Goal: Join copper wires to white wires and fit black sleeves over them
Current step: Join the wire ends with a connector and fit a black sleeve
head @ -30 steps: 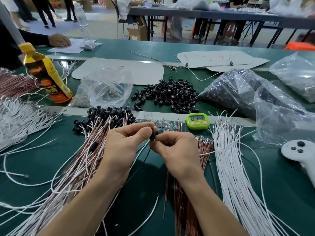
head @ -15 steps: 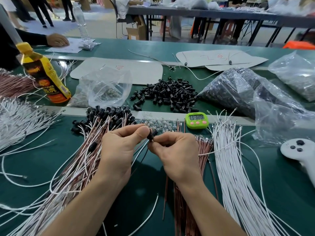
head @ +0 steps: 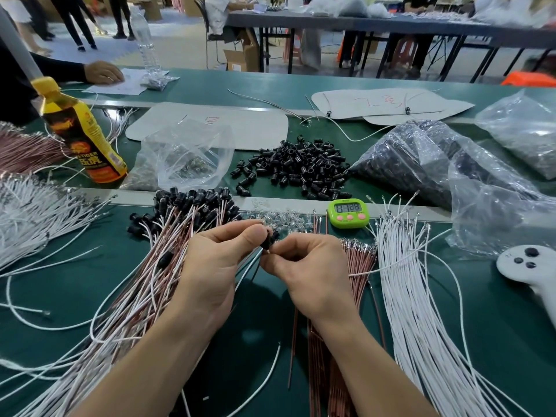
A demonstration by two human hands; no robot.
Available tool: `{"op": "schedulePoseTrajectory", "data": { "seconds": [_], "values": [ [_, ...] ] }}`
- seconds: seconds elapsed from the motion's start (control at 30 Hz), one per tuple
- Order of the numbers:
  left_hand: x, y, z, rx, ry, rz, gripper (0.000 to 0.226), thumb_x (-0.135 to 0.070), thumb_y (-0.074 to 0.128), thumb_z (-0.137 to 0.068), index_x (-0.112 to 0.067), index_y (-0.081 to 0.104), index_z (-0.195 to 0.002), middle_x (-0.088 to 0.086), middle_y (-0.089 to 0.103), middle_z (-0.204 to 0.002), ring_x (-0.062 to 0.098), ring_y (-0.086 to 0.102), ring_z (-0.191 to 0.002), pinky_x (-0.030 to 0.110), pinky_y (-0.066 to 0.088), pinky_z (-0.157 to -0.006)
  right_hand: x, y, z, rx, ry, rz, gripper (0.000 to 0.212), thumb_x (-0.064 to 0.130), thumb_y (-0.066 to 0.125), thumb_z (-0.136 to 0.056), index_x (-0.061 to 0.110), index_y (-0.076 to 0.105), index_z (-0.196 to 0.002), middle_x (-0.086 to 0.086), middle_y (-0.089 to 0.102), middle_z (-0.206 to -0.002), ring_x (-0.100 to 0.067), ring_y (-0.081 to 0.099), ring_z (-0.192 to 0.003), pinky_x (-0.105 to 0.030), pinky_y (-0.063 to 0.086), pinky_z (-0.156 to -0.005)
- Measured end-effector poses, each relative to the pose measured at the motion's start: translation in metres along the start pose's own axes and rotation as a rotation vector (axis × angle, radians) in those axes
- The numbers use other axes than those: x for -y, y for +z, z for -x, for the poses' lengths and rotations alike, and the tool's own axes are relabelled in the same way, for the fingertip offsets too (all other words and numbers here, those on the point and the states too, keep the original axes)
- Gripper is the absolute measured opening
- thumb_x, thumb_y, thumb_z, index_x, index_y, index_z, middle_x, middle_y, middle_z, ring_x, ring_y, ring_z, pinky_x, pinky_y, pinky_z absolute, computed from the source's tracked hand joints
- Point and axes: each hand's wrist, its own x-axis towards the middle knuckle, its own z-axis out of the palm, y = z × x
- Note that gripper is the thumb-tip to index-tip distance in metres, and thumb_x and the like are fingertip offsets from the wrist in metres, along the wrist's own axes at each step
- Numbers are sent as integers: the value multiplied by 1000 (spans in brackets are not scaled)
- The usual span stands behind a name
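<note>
Bare green table surface opens at the near edge, centre. A sleeved pink-and-white wire bundle blocks its left; thin copper wires and long white wires block its right.

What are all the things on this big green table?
Held sleeve: one, black, between both hands.
Loose sleeves: a pile, black, middle of the table.
Finished wires: a bundle, copper and white with black ends, left.
Copper wires: a bundle, reddish, beside the right hand.
White wires: a bundle, white, right.
Timer: one, green, behind the hands.
Bottle: one, yellow, back left.
Plastic bags: several, clear, at the back.
Controller: one, white, right edge.
Table: one, green, under everything.
Left hand: one, pinching the held sleeve.
Right hand: one, pinching the held sleeve.
</note>
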Motion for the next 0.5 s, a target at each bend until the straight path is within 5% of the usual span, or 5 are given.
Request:
{"op": "schedulePoseTrajectory", "data": {
  "seconds": [0.17,0.33,0.5],
  "values": [
    [-1,-2,-1,29,20,-35,29,-26,85,-46,-13,82,-72,11,77,-79,14,73,-73,19,56,-66,-3,-1,0,23,3,37,33,6,88,-75,34,75,-62,9,69,-59,-2,58,-53,-20,46,-54],
    [1,-3,-1,49,34,-53,31,-26,86,-51,-9,81,-76,17,76,-84,28,73,-82,37,61,-81,-4,-3,-1,18,-62,91,10,25,85,-79,32,81,-84,15,77,-76,-1,70,-71,-15,51,-65],
    [0,-3,-1,51,37,-67,31,-24,86,-54,-7,82,-80,19,77,-86,28,73,-86,38,59,-87,-4,-1,0,30,-66,19,18,23,82,-85,39,82,-92,16,79,-84,-6,76,-83,-33,63,-80]
  ]
}}
